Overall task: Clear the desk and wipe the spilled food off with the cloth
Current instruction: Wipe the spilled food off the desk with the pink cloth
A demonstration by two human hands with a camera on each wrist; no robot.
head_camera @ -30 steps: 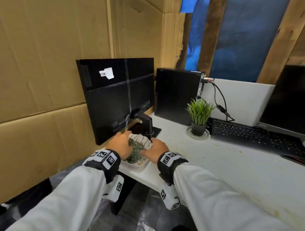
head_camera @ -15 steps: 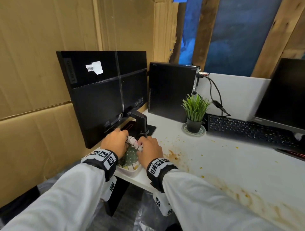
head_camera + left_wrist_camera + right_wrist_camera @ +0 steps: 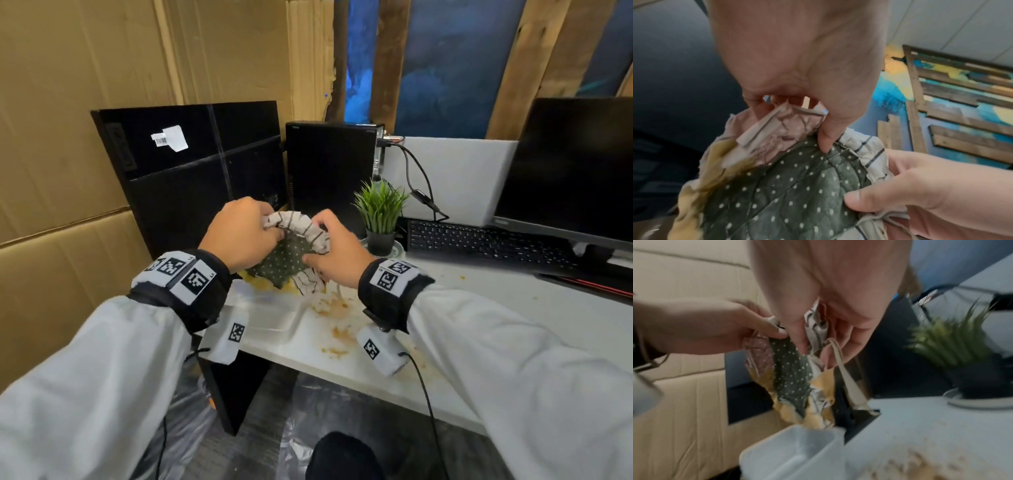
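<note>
A green dotted cloth (image 3: pixel 286 258) with a striped ruffle edge hangs bunched in the air above a white foam food container (image 3: pixel 270 313) at the desk's left front corner. My left hand (image 3: pixel 239 236) pinches its upper left edge, and my right hand (image 3: pixel 334 253) grips the right side. The left wrist view shows the cloth (image 3: pixel 781 191) stained yellow along its lower ruffle, thumb and fingers (image 3: pixel 825 142) curled on the fabric. In the right wrist view the cloth (image 3: pixel 792 374) dangles over the container (image 3: pixel 795 454). Orange food smears (image 3: pixel 334 310) lie on the white desk (image 3: pixel 496 329).
A black monitor (image 3: pixel 191 164) stands at the back left, a black computer case (image 3: pixel 329 171) behind it. A small potted plant (image 3: pixel 380 214) sits right of my hands, then a black keyboard (image 3: pixel 479 240) and a second monitor (image 3: pixel 575 164). Cardboard walls the left side.
Both hands have lifted the cloth up out of the food container and now hold it in the air above it. The head view has also shifted right.
</note>
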